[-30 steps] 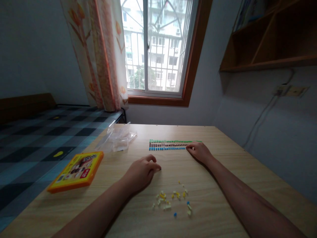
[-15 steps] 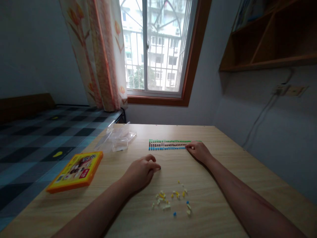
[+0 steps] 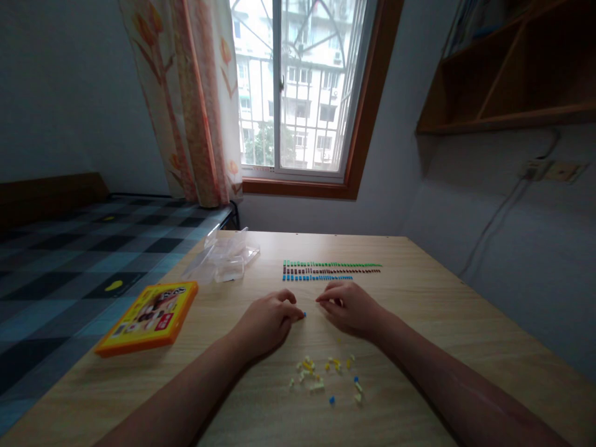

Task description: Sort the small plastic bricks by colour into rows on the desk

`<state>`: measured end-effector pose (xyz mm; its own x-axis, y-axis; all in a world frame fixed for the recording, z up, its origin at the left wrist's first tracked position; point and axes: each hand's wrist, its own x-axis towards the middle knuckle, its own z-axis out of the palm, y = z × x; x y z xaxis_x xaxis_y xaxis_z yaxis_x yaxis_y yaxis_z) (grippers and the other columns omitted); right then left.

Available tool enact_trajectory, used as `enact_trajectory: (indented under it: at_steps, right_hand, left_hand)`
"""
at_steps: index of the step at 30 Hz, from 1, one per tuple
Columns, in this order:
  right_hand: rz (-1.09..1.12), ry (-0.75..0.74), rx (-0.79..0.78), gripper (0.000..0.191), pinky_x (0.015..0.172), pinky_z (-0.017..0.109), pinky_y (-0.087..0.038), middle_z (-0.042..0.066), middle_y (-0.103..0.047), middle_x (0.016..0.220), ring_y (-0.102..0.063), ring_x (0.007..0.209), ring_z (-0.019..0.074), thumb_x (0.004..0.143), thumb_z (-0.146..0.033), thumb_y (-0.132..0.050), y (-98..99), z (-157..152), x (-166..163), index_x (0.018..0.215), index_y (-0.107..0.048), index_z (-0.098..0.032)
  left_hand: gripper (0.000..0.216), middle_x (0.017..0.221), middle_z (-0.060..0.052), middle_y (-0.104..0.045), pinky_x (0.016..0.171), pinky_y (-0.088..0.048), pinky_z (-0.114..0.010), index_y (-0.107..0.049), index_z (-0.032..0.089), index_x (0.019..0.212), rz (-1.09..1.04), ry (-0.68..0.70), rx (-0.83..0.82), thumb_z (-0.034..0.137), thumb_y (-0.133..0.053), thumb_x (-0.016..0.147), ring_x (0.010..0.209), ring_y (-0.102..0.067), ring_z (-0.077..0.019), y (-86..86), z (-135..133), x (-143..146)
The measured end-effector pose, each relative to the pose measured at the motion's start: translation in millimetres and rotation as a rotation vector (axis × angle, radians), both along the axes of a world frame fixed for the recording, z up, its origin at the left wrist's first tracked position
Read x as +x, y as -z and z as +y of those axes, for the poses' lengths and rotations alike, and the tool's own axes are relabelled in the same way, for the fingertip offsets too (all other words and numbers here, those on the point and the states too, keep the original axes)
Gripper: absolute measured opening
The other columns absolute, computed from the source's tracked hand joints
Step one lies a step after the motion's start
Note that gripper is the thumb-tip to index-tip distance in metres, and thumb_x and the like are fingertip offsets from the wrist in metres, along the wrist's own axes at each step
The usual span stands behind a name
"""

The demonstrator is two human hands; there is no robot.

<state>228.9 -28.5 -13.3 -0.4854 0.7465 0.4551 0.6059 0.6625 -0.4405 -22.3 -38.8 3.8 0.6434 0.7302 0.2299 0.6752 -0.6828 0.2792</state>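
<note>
My left hand (image 3: 270, 315) rests low over the table, thumb and forefinger closed on a tiny blue building brick (image 3: 304, 315). To its right is my right hand (image 3: 351, 307), its fingertips pointing left, slightly apart and with nothing visible between them. Beyond both hands lie three straight rows of tiny bricks: a green row (image 3: 333, 265), a brown row (image 3: 333, 271) and a shorter blue row (image 3: 321, 278). Nearer me are scattered loose bricks (image 3: 318, 387), mostly cream and yellow, with a loose blue brick (image 3: 331, 400) among them.
An orange and yellow box (image 3: 149, 318) lies on the left side of the table (image 3: 410, 279). Behind it stand clear plastic trays (image 3: 228, 261). A bed with a checked cover (image 3: 139, 236) adjoins the left edge; a wooden shelf (image 3: 512, 81) hangs on the right wall.
My right hand has left the end of the blue row and come back toward my left hand. The blue brick now shows at my left fingertips. The view has shifted slightly.
</note>
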Motion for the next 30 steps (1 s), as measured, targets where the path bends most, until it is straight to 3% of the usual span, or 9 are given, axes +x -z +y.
enact_trajectory:
  at_steps: [4,15,24,30]
  right_hand:
    - [-0.031,-0.065,-0.024,0.023,0.064,0.022,-0.044,0.003,-0.070,0.083,-0.060,0.067,0.0112,0.086,-0.020,-0.059,0.0,-13,-19,0.098,-0.078,-0.023]
    - [-0.192,-0.108,0.053,0.022,0.069,0.022,-0.043,0.002,-0.070,0.085,-0.063,0.072,0.0124,0.090,-0.023,-0.057,-6.5,-20,-14,0.098,-0.077,-0.028]
    - [-0.229,0.106,-0.015,0.016,0.066,0.023,-0.043,0.001,-0.071,0.078,-0.061,0.065,0.0128,0.079,-0.019,-0.061,-8.9,7,49,0.078,-0.077,-0.023]
    - [-0.231,0.251,-0.066,0.023,0.066,0.025,-0.045,0.003,-0.072,0.076,-0.062,0.069,0.0161,0.084,-0.026,-0.056,-3.1,29,92,0.083,-0.078,-0.022]
  left_hand:
    - [0.037,0.104,-0.003,-0.067,0.081,-0.048,-0.029,-0.076,0.034,0.103,0.001,0.007,0.004,0.016,-0.050,0.085,0.087,-0.064,-0.0164,1.0,0,0]
    - [0.032,0.100,-0.004,-0.068,0.081,-0.050,-0.026,-0.078,0.025,0.095,-0.070,-0.033,-0.027,0.015,-0.050,0.084,0.083,-0.065,-0.0150,1.9,4,-3]
    - [0.034,0.102,-0.005,-0.069,0.084,-0.050,-0.027,-0.076,0.023,0.099,-0.103,-0.048,-0.068,0.015,-0.047,0.085,0.088,-0.066,-0.0170,1.6,5,-7]
    - [0.033,0.103,-0.006,-0.068,0.085,-0.049,-0.028,-0.075,0.023,0.101,-0.122,-0.048,-0.057,0.014,-0.048,0.085,0.088,-0.066,-0.0168,5.7,7,-8]
